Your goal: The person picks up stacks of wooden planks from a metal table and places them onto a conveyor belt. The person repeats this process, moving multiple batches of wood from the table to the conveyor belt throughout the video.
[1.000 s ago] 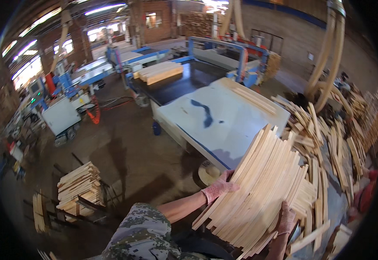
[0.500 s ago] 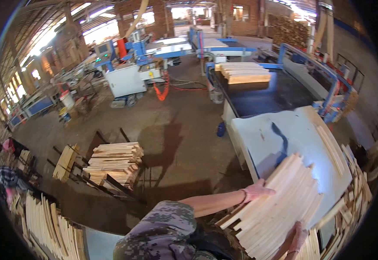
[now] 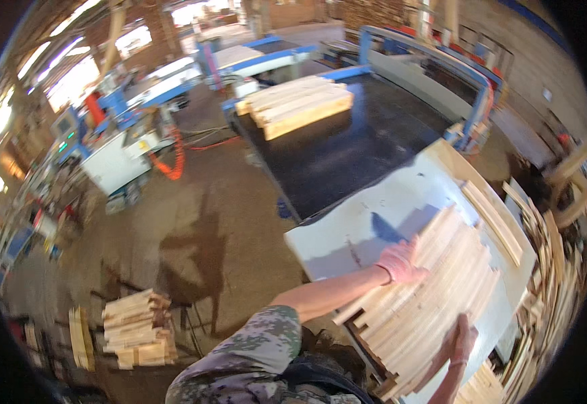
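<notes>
A wide layer of pale wooden strips (image 3: 435, 289), laid side by side with uneven ends, is over the pale sheet-topped table (image 3: 334, 246) in front of me. My left hand (image 3: 403, 261), in a pink glove, grips the left side of this layer, fingers over the wood. My right hand (image 3: 464, 340), gloved too, closes on the opposite side nearer to me. Its fingertips are partly hidden. The near left ends of the strips jut past the table edge. I cannot tell whether the layer's underside rests fully on the sheet.
Beyond the table lies a black conveyor bed (image 3: 334, 158) carrying a stack of strips (image 3: 297, 104), under a blue frame (image 3: 428, 44). Two loose strips (image 3: 492, 222) lie at the table's right. Scrap wood (image 3: 556, 283) is heaped on the right. A wood stack (image 3: 139, 328) stands at left.
My view has turned to the right, so the machines and floor stacks have shifted left in it. Both hands keep hold of the strips, which now lie farther over the table.
</notes>
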Demonstrator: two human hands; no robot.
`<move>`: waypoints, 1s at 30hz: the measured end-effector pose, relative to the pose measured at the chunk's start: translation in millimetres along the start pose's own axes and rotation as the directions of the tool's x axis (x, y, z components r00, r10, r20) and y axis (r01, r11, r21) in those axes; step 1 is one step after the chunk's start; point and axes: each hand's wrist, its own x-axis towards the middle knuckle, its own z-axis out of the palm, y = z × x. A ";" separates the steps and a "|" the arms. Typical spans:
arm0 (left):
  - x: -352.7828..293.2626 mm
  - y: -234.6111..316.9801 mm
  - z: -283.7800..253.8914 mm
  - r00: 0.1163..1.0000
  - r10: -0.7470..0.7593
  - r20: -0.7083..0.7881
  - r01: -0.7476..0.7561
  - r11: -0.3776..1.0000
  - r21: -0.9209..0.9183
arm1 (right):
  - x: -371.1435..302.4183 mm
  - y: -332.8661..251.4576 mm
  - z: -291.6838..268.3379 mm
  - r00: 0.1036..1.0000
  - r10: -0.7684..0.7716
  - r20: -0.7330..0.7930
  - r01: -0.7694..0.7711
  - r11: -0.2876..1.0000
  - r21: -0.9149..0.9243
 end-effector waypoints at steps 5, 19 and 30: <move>42.6 -46.2 -73.1 0.991 0.100 -0.085 -0.086 0.984 0.157 | -5.5 -79.9 94.0 1.000 0.023 -0.003 -0.021 0.959 0.281; 272.1 -363.3 -299.9 0.957 0.102 -0.273 0.068 0.832 0.550 | 22.0 -315.9 492.3 0.982 -0.049 0.185 -0.090 0.735 0.673; 313.0 -430.3 -377.3 0.945 0.034 -0.326 0.158 0.825 0.542 | 38.6 -364.6 597.3 0.963 -0.095 0.253 -0.123 0.680 0.723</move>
